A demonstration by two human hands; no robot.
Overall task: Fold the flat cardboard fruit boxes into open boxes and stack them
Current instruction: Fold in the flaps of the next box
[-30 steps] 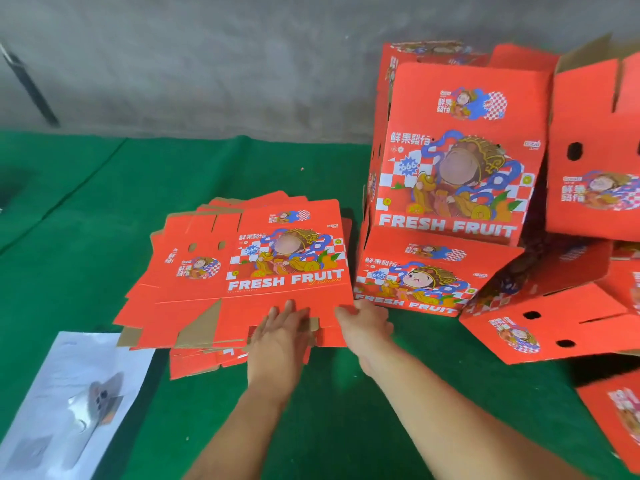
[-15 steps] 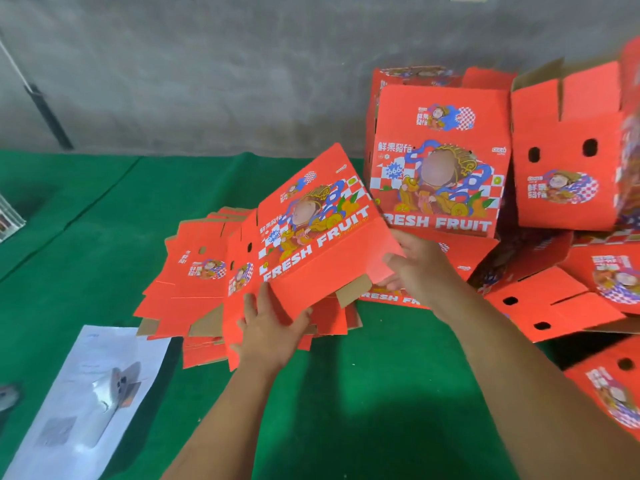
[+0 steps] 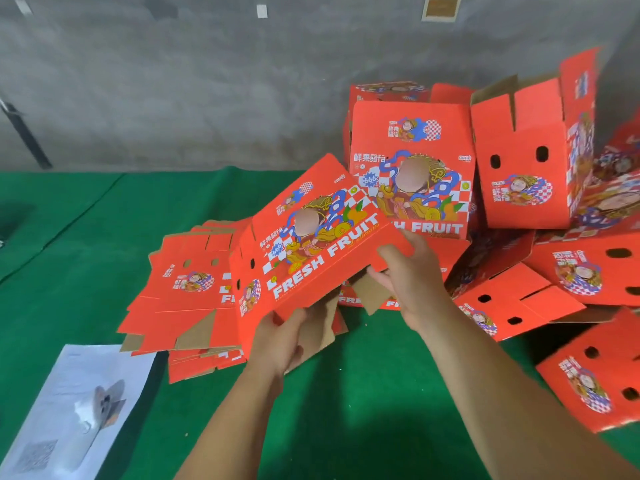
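The box blank [image 3: 311, 244] sits mid-frame, long axis running lower left to upper right. Left hand [image 3: 282, 336] grips its low near corner, right hand [image 3: 408, 275] pinches the upper-right bottom edge, so I'd guess both are placed to pop it open.

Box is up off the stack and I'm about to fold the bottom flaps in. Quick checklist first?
1. Left hand has a grip on the lifted box at its lower edge: ok.
2. Right hand has a grip on the right edge: ok.
3. Box lifted off the flat stack: ok.
4. Box opened fully square: cannot tell.
5. Brown bottom flaps hanging free to fold: ok.
6. Folded boxes neatly stacked: not ok, several lie tumbled.
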